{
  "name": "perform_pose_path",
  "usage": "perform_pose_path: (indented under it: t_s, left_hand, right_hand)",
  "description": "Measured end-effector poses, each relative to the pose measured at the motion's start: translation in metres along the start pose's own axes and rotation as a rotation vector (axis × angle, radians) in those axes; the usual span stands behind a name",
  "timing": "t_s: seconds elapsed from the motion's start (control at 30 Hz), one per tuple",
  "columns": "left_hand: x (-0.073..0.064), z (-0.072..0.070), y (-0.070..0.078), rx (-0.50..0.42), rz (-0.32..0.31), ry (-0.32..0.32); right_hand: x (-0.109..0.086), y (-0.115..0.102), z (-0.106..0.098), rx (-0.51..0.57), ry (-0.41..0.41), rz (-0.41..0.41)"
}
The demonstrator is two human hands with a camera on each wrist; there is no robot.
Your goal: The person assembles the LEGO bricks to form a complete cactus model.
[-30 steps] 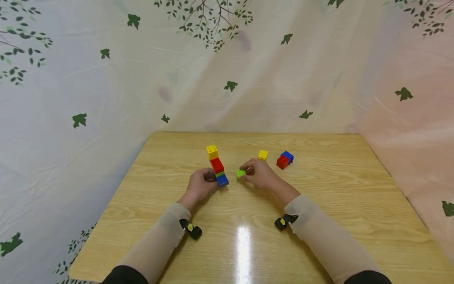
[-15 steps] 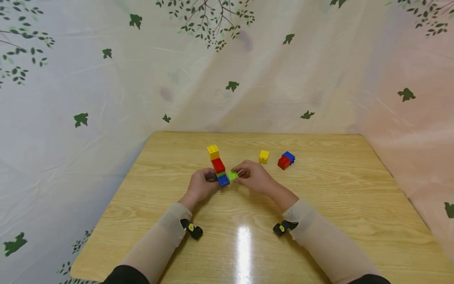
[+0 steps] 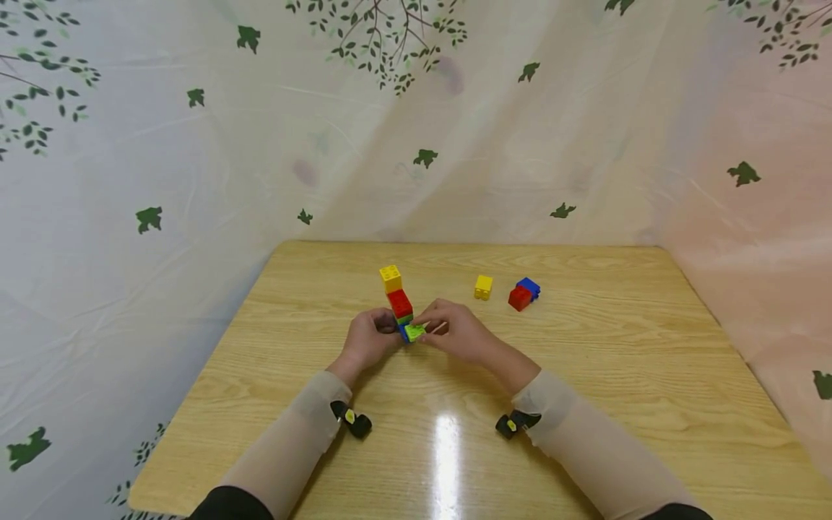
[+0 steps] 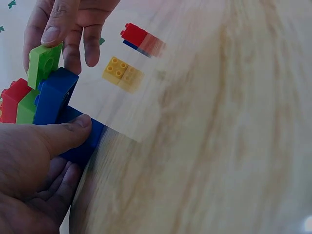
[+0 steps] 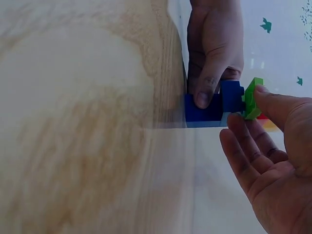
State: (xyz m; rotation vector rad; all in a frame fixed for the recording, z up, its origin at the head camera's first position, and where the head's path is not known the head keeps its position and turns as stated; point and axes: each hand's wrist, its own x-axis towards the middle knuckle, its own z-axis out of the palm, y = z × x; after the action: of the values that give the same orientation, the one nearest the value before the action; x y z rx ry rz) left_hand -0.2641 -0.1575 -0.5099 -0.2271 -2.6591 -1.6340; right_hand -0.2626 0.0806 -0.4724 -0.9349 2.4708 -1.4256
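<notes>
A stack of toy building bricks stands in front of my left hand [image 3: 365,339], whose thumb and fingers grip its blue bottom brick [image 4: 92,141]. Above that sit another blue brick [image 4: 54,95], a green brick [image 4: 26,109], a red brick [image 3: 400,303] and a yellow brick [image 3: 390,277] on top. My right hand [image 3: 458,334] pinches a light green brick [image 3: 415,332] between thumb and fingers. In the right wrist view, this brick is slightly tilted, right at the studs of the upper blue brick, beside the stack's green brick.
A loose yellow brick [image 3: 483,287] lies on the wooden table [image 3: 585,347] beyond my right hand. Further right, a red brick [image 3: 519,298] sits against a blue brick [image 3: 529,287]. A leaf-patterned cloth [image 3: 494,188] hangs behind the table.
My right hand has carried the light green brick leftward from the table, past the stack's side, to over the blue brick. My left hand has kept its grip in place.
</notes>
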Motion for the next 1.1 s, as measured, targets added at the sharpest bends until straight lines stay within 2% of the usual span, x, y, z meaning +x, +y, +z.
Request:
perform_pose_path:
  t_s: [0.5,0.73,0.97,1.1]
  left_hand:
    - [0.0,0.001,-0.002,0.0,0.008,0.008]
    - [0.0,0.001,-0.003,-0.004,0.012,0.012]
    - [0.001,0.001,-0.004,-0.002,0.015,0.011]
    - [0.002,0.001,-0.005,0.0,0.016,0.006]
  right_hand:
    - [-0.001,-0.01,0.005,-0.111,-0.02,-0.044]
    - [0.002,-0.009,0.006,-0.128,-0.037,-0.096]
    - [0.004,-0.011,0.005,-0.224,-0.057,-0.152]
    - [0.004,-0.01,0.005,-0.22,-0.05,-0.169]
